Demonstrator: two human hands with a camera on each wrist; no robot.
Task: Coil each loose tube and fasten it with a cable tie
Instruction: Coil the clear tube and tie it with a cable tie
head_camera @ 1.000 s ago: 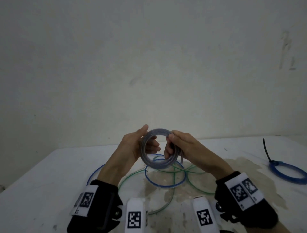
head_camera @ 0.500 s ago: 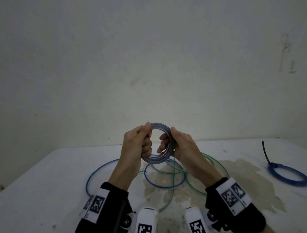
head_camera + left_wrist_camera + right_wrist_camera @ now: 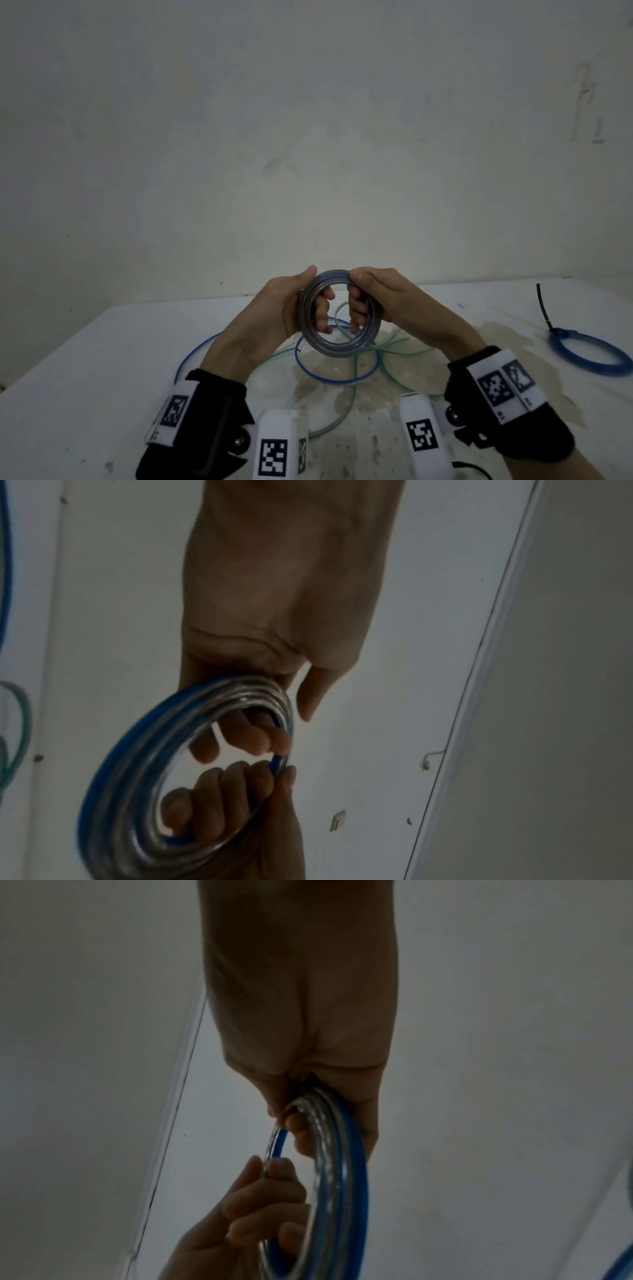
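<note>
A coil of clear tube (image 3: 337, 347) with a blue line along it is held upright above the white table (image 3: 85, 370). My left hand (image 3: 294, 305) grips its left side, fingers curled through the ring. My right hand (image 3: 370, 298) grips its right side the same way. The left wrist view shows the coil (image 3: 113, 791) with both hands' fingers inside it. In the right wrist view the coil (image 3: 342, 1177) is seen edge on. Under the hands lie a loose blue tube (image 3: 329, 378) and a loose green tube (image 3: 394, 353).
At the right of the table lies a blue coil (image 3: 589, 353) fastened by a black cable tie (image 3: 544, 308) whose tail sticks up. A brownish stain (image 3: 489, 339) spreads over the table's middle. A pale wall (image 3: 308, 137) stands close behind the table.
Both hands turned and shifted their hold on the coil. It rose slightly half a second ago and now faces me more fully, with the hands a little wider apart.
</note>
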